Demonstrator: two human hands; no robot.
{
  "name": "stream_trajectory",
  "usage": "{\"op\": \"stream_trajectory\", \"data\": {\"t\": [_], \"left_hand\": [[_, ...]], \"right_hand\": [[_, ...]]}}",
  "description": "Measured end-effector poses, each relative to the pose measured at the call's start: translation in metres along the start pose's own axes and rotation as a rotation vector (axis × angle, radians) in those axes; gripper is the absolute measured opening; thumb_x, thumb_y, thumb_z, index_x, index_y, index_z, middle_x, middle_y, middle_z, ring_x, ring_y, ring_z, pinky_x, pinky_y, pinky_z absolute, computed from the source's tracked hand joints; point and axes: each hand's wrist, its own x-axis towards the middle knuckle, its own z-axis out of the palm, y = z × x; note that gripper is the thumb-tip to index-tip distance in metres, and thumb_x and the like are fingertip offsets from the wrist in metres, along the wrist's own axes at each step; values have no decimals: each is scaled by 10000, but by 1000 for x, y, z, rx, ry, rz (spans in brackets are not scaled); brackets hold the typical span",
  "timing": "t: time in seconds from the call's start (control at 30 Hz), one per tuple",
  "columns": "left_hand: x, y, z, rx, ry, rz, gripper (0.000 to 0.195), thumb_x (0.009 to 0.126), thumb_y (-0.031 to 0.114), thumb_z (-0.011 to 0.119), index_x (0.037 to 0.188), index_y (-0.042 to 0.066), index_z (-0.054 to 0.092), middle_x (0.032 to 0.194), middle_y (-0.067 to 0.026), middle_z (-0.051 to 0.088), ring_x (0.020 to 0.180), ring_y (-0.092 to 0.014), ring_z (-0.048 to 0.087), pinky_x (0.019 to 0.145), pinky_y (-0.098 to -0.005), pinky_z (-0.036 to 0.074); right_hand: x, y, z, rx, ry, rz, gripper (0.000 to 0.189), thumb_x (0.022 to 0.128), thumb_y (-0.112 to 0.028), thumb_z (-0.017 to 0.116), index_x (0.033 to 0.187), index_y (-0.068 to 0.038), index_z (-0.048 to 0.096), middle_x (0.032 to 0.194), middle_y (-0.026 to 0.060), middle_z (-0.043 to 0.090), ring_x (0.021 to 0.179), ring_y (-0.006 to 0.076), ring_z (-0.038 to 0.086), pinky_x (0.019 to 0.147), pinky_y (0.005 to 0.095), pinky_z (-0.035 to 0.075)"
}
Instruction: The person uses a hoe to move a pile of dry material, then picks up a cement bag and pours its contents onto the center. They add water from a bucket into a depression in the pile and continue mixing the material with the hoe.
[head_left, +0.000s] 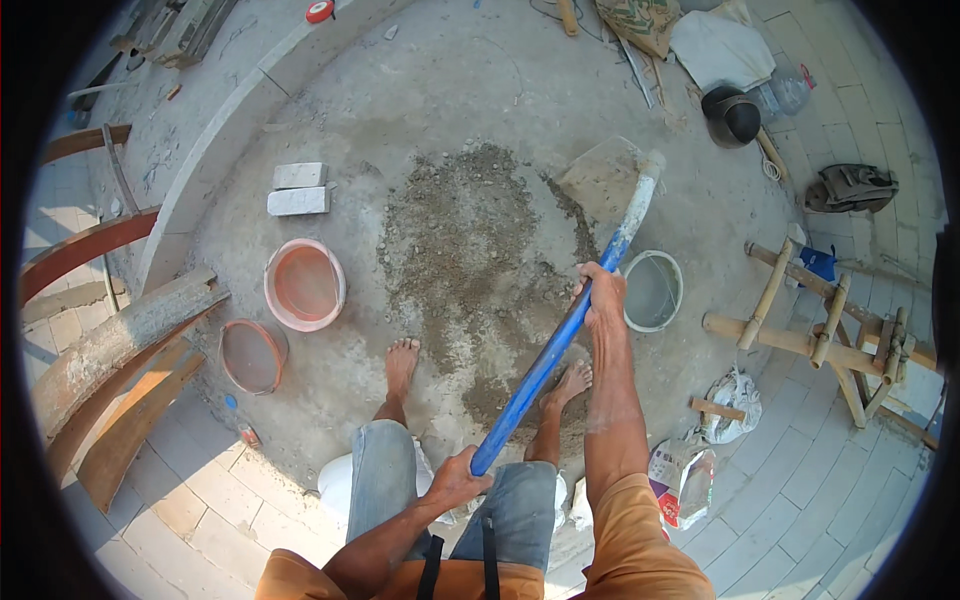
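A hoe with a blue-painted handle runs slantwise across the middle of the view. My left hand grips the handle's near end, between my knees. Further up the same handle, my right hand is wrapped around it. The broad hoe blade, coated with grey dust or mortar, points left from the whitish far end of the handle. Whether it touches the floor I cannot tell. Left of the blade spreads a low heap of gravelly sand mix. My bare feet stand at its near edge.
An orange bucket and a smaller one stand left; a pale bucket stands right. Two white blocks lie upper left, near a curved low wall. At right are a bamboo trestle and a black helmet.
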Motion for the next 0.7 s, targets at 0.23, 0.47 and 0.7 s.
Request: {"op": "stream_trajectory", "data": {"t": [0.23, 0.47, 0.7], "left_hand": [[-27, -55, 37, -217, 176, -185, 244, 714, 130, 736, 836, 49, 540, 633, 13, 484, 513, -76, 467, 454, -273, 386], [-116, -100, -13, 178, 119, -305, 363, 687, 200, 740, 972, -6, 651, 692, -143, 647, 630, -209, 632, 646, -338, 509], [-34, -65, -26, 277, 43, -100, 330, 731, 235, 719, 930, 4, 595, 698, -192, 642, 671, -370, 665, 646, -439, 515]], "right_hand": [[29, 156, 12, -128, -37, 147, 106, 738, -18, 649, 724, -24, 544, 602, 49, 516, 436, 169, 500, 401, 330, 418], [-64, 209, -20, 63, 29, 306, 107, 770, -11, 637, 782, -18, 531, 646, 69, 525, 462, 176, 516, 415, 339, 438], [-18, 122, -38, 112, 66, 118, 114, 789, -6, 625, 801, -25, 513, 645, 54, 495, 480, 180, 514, 434, 347, 445]]}}
